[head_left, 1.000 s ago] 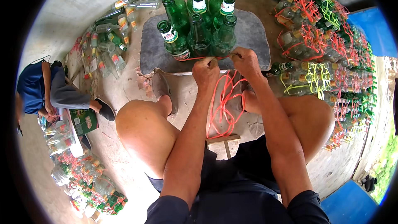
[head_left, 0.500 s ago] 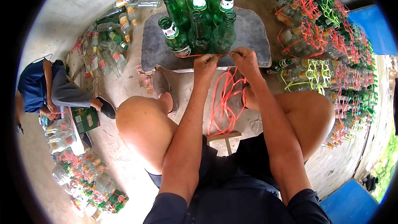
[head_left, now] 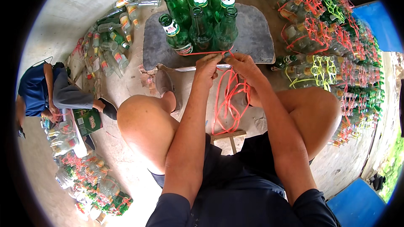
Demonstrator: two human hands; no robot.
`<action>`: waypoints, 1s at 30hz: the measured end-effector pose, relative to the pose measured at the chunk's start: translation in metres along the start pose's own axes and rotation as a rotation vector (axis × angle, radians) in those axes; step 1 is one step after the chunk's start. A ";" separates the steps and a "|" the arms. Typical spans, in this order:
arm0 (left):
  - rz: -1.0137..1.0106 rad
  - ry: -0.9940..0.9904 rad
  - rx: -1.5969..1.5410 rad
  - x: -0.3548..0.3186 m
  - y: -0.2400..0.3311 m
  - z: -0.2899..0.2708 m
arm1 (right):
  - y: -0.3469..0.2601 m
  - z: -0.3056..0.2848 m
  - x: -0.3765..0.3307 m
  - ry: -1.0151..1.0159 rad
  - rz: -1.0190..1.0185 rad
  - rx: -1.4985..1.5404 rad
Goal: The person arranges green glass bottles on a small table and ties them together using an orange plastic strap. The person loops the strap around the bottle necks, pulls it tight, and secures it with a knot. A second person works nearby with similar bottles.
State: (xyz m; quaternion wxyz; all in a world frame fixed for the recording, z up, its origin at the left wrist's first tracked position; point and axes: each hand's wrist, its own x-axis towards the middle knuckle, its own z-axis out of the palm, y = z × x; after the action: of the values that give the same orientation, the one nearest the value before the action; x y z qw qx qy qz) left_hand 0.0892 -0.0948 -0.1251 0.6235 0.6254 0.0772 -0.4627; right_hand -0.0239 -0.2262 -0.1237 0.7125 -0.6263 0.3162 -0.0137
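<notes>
A cluster of several green glass bottles point(head_left: 202, 31) stands upright on a grey slab point(head_left: 254, 33), some with white neck labels. Red plastic twine point(head_left: 193, 53) runs round the base of the front bottles. Just in front of them, my left hand point(head_left: 208, 66) pinches the twine. Close beside it, nearly touching, my right hand point(head_left: 244, 66) has its fingers closed on the twine too. The exact crossing of the strands is hidden by my fingers. A loose tangle of the same twine point(head_left: 227, 105) hangs below my hands, down to a small wooden stool point(head_left: 228, 135).
Bundles of bottles tied with red and yellow twine point(head_left: 320, 73) are stacked along the right. Loose bottles point(head_left: 111, 38) lie on the floor at the far left. Another person point(head_left: 40, 86) sits at the left edge near more bundled bottles point(head_left: 90, 178). Blue panels point(head_left: 357, 204) stand at right.
My hands have come closer together in front of the bottles, drawing the twine ends in to one spot. The view has shifted slightly.
</notes>
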 end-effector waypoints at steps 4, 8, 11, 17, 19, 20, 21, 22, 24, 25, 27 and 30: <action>0.040 0.022 0.090 0.002 -0.004 0.002 | -0.002 0.006 -0.005 -0.060 0.073 0.047; 0.054 0.033 0.137 0.001 -0.006 0.003 | 0.009 0.003 0.001 -0.135 0.132 0.118; 0.065 0.033 0.134 0.000 -0.007 0.004 | 0.011 0.006 0.002 -0.130 0.155 0.153; 0.092 0.026 0.138 0.002 -0.011 0.006 | 0.018 0.008 0.005 -0.076 0.170 0.187; 0.079 0.044 0.131 0.000 -0.008 0.008 | 0.019 0.009 0.003 -0.079 0.164 0.235; 0.078 0.033 0.128 0.001 -0.010 0.008 | 0.019 0.011 0.003 -0.052 0.158 0.234; 0.078 0.020 0.125 0.002 -0.012 0.009 | 0.019 0.012 0.002 -0.023 0.151 0.232; 0.079 0.008 0.122 0.003 -0.013 0.009 | 0.020 0.013 0.003 0.005 0.144 0.231; 0.084 0.005 0.117 0.004 -0.014 0.009 | 0.020 0.012 0.004 0.011 0.159 0.230; 0.086 0.003 0.115 0.003 -0.014 0.009 | 0.020 0.011 0.004 0.014 0.166 0.230; 0.046 0.005 0.065 0.004 -0.012 0.012 | 0.019 0.011 0.003 0.010 0.151 0.211; 0.036 -0.014 0.022 0.004 -0.011 0.014 | 0.018 0.010 0.003 0.001 0.154 0.225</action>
State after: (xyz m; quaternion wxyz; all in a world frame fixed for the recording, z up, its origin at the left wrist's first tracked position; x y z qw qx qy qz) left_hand 0.0775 -0.1062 -0.1328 0.6255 0.6301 0.0563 -0.4566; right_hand -0.0234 -0.2149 -0.1411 0.7770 -0.5162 0.3601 0.0054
